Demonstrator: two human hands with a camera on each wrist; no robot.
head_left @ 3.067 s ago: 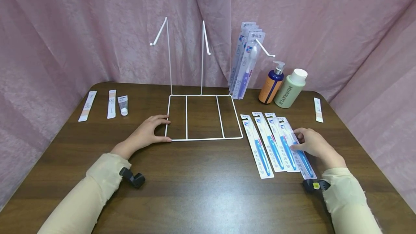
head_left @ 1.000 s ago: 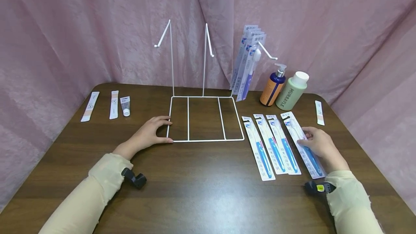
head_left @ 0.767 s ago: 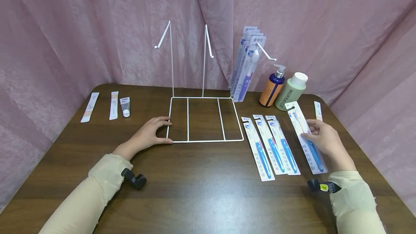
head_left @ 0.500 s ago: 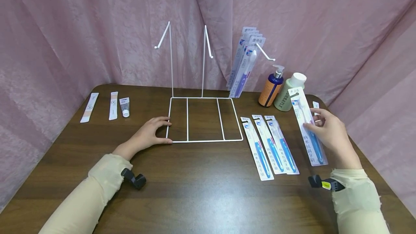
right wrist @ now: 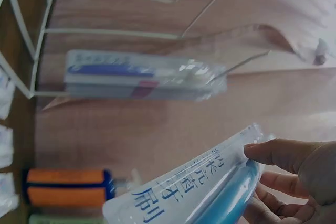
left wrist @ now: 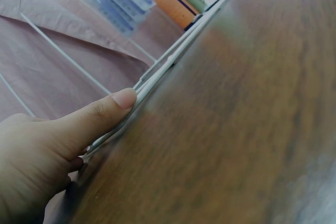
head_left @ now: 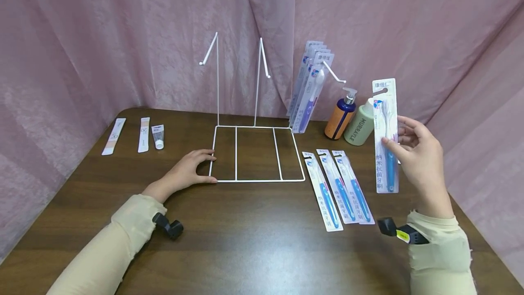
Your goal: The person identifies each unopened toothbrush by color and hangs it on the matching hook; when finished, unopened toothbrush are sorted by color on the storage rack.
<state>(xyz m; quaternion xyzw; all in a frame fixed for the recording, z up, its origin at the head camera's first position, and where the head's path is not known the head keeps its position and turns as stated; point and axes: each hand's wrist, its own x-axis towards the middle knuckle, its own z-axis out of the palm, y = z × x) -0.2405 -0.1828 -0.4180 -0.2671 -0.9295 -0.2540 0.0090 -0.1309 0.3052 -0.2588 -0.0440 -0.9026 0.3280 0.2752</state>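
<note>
My right hand (head_left: pixel 421 158) pinches a packaged toothbrush (head_left: pixel 386 135) between thumb and fingers, upright and raised off the table. It has a blue handle and a hook slot at the card's top; the right wrist view shows the same toothbrush (right wrist: pixel 210 182) close up. My left hand (head_left: pixel 182 172) holds the front left corner of a white wire display rack (head_left: pixel 262 180), its thumb (left wrist: pixel 123 99) on the front bar. Several packaged toothbrushes (head_left: pixel 309 94) with purple handles hang on the rack's right hook (head_left: pixel 335 73). The left hook (head_left: pixel 208 49) and middle hook (head_left: pixel 264 58) carry nothing.
Three blue packaged toothbrushes (head_left: pixel 340 188) lie right of the rack. Behind them stand an orange pump bottle (head_left: pixel 340 115) and a green bottle (head_left: pixel 360 126), partly covered by the held toothbrush. Two flat sachets (head_left: pixel 113 136) and a small tube (head_left: pixel 158 137) lie at the left.
My right hand has picked up the rightmost blue toothbrush from the table, lifting it and turning it upright. My left hand has stayed at the rack's corner.
</note>
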